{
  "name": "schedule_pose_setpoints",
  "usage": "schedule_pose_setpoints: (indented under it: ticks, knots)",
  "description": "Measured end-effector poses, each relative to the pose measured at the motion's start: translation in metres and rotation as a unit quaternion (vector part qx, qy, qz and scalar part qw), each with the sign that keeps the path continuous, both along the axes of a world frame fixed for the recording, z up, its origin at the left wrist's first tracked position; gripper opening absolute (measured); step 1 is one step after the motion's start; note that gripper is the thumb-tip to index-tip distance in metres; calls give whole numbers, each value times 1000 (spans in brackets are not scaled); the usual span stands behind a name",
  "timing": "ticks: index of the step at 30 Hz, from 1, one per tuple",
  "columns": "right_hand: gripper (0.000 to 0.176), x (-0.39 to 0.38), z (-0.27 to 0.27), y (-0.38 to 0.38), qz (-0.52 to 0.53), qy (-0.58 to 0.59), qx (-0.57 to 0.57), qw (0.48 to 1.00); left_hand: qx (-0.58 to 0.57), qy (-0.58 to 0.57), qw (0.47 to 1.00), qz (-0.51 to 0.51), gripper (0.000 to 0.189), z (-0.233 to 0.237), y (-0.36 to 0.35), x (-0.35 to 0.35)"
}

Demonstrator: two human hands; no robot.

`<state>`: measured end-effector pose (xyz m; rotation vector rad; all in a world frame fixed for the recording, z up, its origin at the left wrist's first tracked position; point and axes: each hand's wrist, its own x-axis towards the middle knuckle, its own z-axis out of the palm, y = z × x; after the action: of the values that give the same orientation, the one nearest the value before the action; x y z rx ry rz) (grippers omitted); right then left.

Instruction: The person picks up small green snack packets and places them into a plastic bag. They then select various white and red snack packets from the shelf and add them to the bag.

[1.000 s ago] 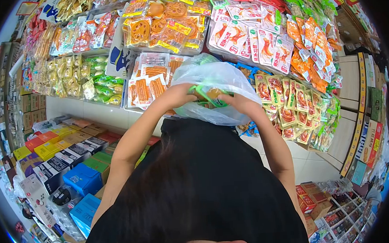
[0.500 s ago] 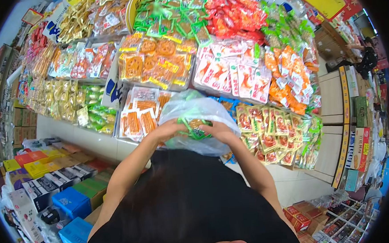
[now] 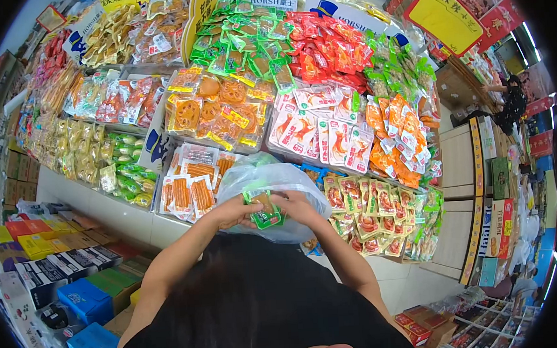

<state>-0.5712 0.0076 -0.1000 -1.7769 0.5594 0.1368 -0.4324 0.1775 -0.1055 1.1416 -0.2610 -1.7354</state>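
A small green-edged snack packet with brown contents is in front of my chest. My left hand pinches its left side, the thumb lying across the front. My right hand has its fingers closed at the packet's upper right edge; its far fingertips are hidden. A translucent plastic bag with something green showing through it hangs around and behind both hands. Just beyond the bag's left side lie flat packs of orange-brown sticks.
Beyond stands a tiered display with green packets, red packets, pink-white packs and beige packets. Stacked cartons are at lower left. Wooden cabinets stand right; another person is at far right.
The green packet has turned from lying crosswise to more upright between my hands. My right hand has shifted closer to my left. The whole view has also moved slightly.
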Motion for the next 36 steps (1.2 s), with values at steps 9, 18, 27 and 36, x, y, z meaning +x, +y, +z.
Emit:
schedule_pose_setpoints:
  ticks: [9, 18, 27, 36]
  knots:
    - [30, -4, -48, -41, 0, -77, -175, 982, -33, -197, 946, -255, 49, 58, 3, 32]
    - [24, -1, -65, -35, -26, -151, -184, 971, -46, -114, 987, -108, 48, 65, -30, 87]
    - [26, -11, -73, -31, -25, -95, -269, 958, -268, -24, 927, 262, 48, 109, -141, 231]
    - [30, -5, -75, -32, 0, -91, -281, 955, -195, 16, 981, -4, 43, 50, -70, 109]
